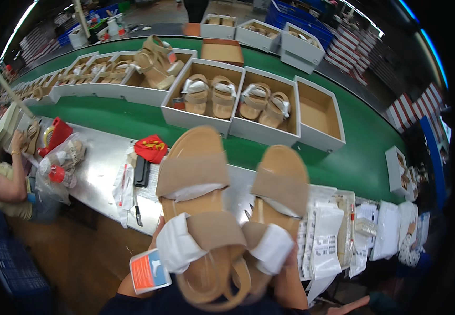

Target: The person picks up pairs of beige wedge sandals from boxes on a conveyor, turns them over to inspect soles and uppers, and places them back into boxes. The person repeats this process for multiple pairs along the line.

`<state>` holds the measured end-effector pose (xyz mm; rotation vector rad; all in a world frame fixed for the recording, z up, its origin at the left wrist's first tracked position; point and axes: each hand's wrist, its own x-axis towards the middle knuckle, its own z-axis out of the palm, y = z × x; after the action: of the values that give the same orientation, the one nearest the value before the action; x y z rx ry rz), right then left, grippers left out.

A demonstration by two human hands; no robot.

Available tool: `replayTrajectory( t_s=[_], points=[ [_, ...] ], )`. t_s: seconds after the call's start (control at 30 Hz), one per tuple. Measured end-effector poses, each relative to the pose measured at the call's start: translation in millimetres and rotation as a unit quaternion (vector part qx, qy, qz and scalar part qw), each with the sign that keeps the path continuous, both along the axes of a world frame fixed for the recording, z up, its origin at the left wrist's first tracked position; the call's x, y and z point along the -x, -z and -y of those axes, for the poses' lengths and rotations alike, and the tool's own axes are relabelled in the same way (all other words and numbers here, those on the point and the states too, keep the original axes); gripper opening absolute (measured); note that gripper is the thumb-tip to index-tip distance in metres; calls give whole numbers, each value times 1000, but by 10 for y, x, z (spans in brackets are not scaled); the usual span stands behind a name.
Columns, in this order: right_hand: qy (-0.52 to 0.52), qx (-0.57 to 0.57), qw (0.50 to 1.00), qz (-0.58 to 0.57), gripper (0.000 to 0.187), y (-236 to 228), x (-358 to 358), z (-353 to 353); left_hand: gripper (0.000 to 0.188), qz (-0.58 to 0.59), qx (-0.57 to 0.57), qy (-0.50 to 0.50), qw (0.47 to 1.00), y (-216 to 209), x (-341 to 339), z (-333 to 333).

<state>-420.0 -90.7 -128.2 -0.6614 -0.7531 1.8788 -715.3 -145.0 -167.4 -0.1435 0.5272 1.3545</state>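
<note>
A pair of tan sandals is held up close in front of me, soles down and toes pointing away. My left hand (157, 231) is closed on the left sandal (193, 168) from its outer side, mostly hidden behind it. At the other side, my right hand (290, 261) grips the right sandal (280, 178), with its fingers largely out of sight. White tissue paper (178, 243) is wrapped around the strap of the left sandal, and more tissue (275, 249) covers the strap of the right one. An orange and blue tag (149, 271) hangs beside the left sandal.
Beyond the metal table (97, 152), a green conveyor belt (361, 173) carries shoe boxes, including a box without shoes (319, 113) and several with sandals. A red cloth (151, 149) and black object (142, 172) lie left; labels (326, 239) lie right. A co-worker (7, 178) sits left.
</note>
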Motion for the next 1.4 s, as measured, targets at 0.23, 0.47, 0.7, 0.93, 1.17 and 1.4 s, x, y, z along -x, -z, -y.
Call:
replayTrajectory(
  t_s=[0.23,0.47,0.7,0.93,1.17,1.4],
  points=[
    [-88,-202,875,432,62,-812,8,-554,62,-367,-240,109,892,-520,406,-338],
    [-53,-222,819,527,67,-860,128,-485,66,-550,-236,169,783,-826,171,-495],
    [-74,-185,845,496,64,-802,152,-508,65,-549,-194,204,787,-795,195,-492],
    [-47,-161,860,482,56,-573,153,-546,49,-464,-82,207,858,-188,291,-528],
    [78,18,938,336,51,-98,-109,-453,44,-665,-25,17,746,697,254,-366],
    [66,-38,955,286,75,-44,211,-230,28,-852,-3,-75,518,546,503,-516]
  ],
)
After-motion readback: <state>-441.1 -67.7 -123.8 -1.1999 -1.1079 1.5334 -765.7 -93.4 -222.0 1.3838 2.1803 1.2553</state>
